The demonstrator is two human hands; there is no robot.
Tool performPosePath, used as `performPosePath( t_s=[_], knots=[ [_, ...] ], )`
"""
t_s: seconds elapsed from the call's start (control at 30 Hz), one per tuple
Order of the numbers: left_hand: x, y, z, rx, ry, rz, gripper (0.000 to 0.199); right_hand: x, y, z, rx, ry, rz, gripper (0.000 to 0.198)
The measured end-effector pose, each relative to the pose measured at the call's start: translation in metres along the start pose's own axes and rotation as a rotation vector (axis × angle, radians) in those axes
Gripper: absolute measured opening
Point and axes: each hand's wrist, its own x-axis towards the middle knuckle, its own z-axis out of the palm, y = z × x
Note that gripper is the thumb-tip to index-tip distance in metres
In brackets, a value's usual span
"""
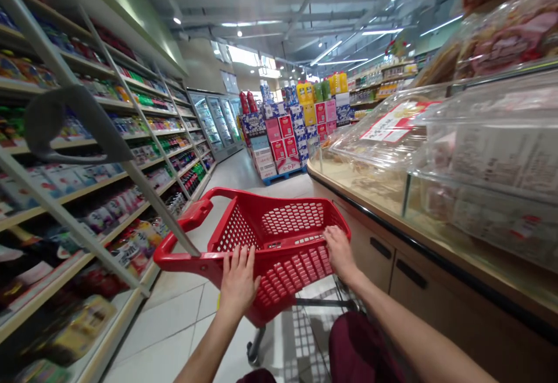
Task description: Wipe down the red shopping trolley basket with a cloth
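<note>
A red plastic shopping cart (290,255) with perforated walls stands sideways in front of me, and no goods show in the visible part of its basket. My left hand (239,281) grips the near long rim, fingers hooked over the edge and thumb low on the outside. Farther right, my right hand (339,252) is closed over the rim near the cart's narrow right end. From the cart's left end a grey pole with a looped grey handle (74,127) slants up to the left, away from both hands.
Shelves (108,101) of drinks and packaged goods line the left side. A wooden counter (379,220) with clear food packs (383,133) stands close on the right. Ahead, stacked drink cartons (283,145) rest on a blue pallet, with glass-door fridges (218,121) behind. Pale tiles (170,325) cover the floor.
</note>
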Motion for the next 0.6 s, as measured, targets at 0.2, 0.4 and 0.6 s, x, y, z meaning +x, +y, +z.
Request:
performPosePath(
  t_s=[0.2,0.4,0.6],
  knots=[
    [-0.017,0.012,-0.014,0.022,0.011,0.010,0.057,-0.011,-0.002,-0.010,0.028,0.014,-0.055,0.041],
    [-0.028,0.019,-0.028,0.068,-0.044,-0.020,0.058,-0.018,-0.030,-0.004,0.098,0.077,-0.206,0.047],
    [-0.035,0.028,-0.026,0.109,-0.020,-0.041,0.060,-0.022,-0.039,-0.012,0.059,0.095,-0.115,0.046]
  ],
)
